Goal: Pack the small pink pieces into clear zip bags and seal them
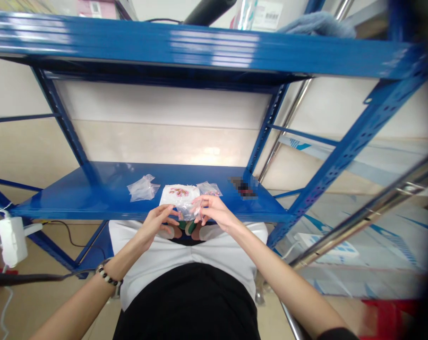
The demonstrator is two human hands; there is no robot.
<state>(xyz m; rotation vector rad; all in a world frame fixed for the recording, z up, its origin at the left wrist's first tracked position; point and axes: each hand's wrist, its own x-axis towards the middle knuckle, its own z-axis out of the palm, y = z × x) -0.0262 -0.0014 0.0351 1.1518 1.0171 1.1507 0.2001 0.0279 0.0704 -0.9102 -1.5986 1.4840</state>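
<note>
My right hand [214, 210] pinches a small clear plastic bag [187, 208] at the front edge of the blue shelf. On the bag's left side is my left hand [156, 224], its fingers bent and spread apart, the tips close to the bag's edge. Whether they touch the plastic is hard to make out. Just behind the bag lies a white sheet [167, 196] carrying a small heap of pink and reddish bead-like pieces [179, 191]. A second clear bag [209, 188] with small coloured pieces rests behind my right hand. Several flat clear bags [143, 188] are piled to the left.
The blue shelf board [107, 189] spans the front, with an upper shelf beam [136, 45] above it. A blurred dark item [243, 187] lies at the right. Blue uprights [355, 141] and a metal rail [373, 210] stand further right. A white adapter [11, 241] hangs at the left.
</note>
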